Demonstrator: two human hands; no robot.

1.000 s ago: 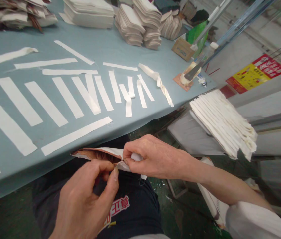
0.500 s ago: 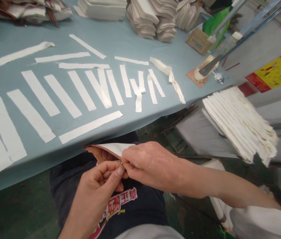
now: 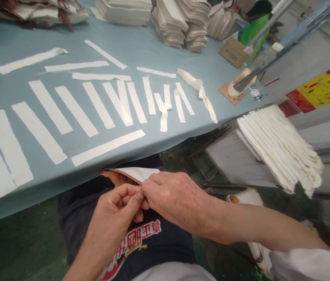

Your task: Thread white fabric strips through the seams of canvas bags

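Brown-and-white fabric piece [image 3: 134, 173] sits above the person's lap, just beyond the near edge of the bench [image 3: 153, 54], its brown, gathered-looking side turned up at the left and a plain white panel behind a brown edging. Left hand [image 3: 112, 212] has its grip closed, thumb and forefinger pinching the near edge of the piece; right hand [image 3: 176, 199] is closed on it too, its fingertips meeting the left's at one spot, though exactly what lies between the tips is too small to tell. Below the hands is a dark apron [image 3: 179, 249] with red and white lettering. On the blue-green bench, white strips [image 3: 76, 111] lie spread, most slanting side by side, a few crossing or overlapping, and near the right end lies a twisted cream strip [image 3: 201, 93]. Behind them stand stacks of pale pieces [image 3: 122, 11], with a small cardboard box [image 3: 233, 52] to their right. Beyond the bench's right edge, a pile of white folded cloth [image 3: 279, 144] rests on a grey-covered support [image 3: 226, 156].
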